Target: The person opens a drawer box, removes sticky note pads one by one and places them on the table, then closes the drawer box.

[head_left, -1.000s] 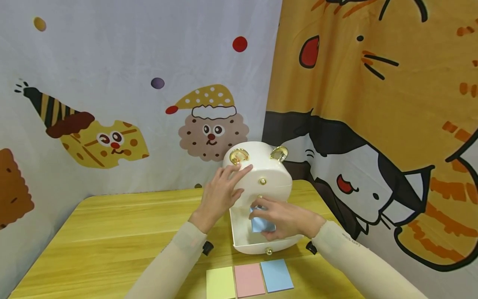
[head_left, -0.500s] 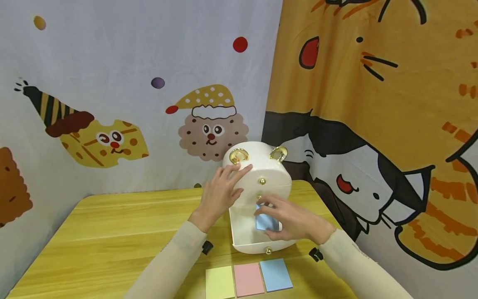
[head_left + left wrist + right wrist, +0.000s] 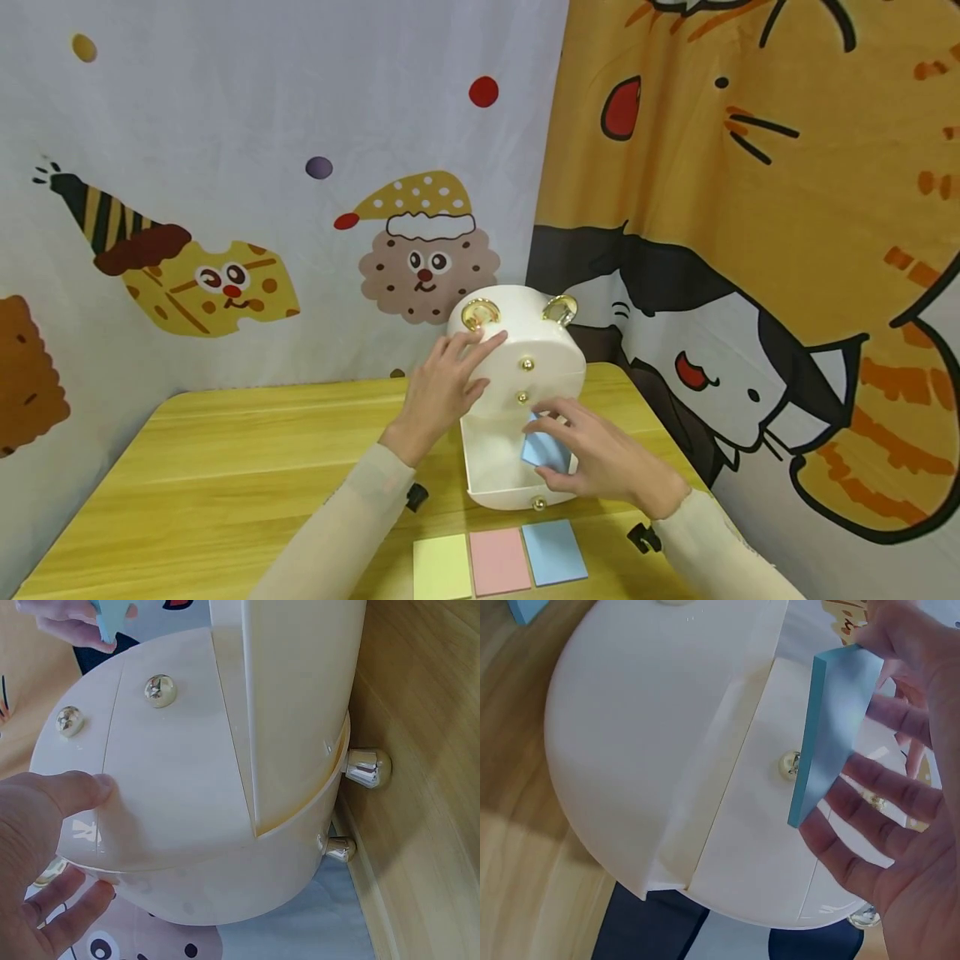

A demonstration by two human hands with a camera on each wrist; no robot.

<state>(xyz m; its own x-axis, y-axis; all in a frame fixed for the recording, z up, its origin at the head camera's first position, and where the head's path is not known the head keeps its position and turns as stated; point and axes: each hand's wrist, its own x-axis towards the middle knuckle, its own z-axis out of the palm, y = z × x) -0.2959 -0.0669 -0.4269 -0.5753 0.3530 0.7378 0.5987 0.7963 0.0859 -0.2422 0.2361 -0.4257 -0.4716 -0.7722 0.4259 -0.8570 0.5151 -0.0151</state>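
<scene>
A blue sticky-note pad point(image 3: 838, 731) is held by its edges between the thumb and fingers of my right hand point(image 3: 611, 458), over a pulled-out drawer point(image 3: 491, 471). In the right wrist view the pad is tilted, apart from the drawer floor. That drawer is the lowest of a white rounded storage box point(image 3: 543, 379) with gold ears and gold knobs. My left hand point(image 3: 441, 396) rests on the box's left side near the top. In the left wrist view its thumb point(image 3: 79, 791) lies on the front face, with other fingers touching the side.
Yellow point(image 3: 442, 568), pink point(image 3: 500, 562) and blue point(image 3: 556, 552) sticky-note pads lie in a row on the wooden table point(image 3: 262, 483), in front of the drawer. Cartoon-printed curtains point(image 3: 225, 100) hang behind the table and along its right side.
My right hand has drawn back to the right with the blue sticky-note pad, which has turned to a steeper tilt. The left hand and the box have stayed in place.
</scene>
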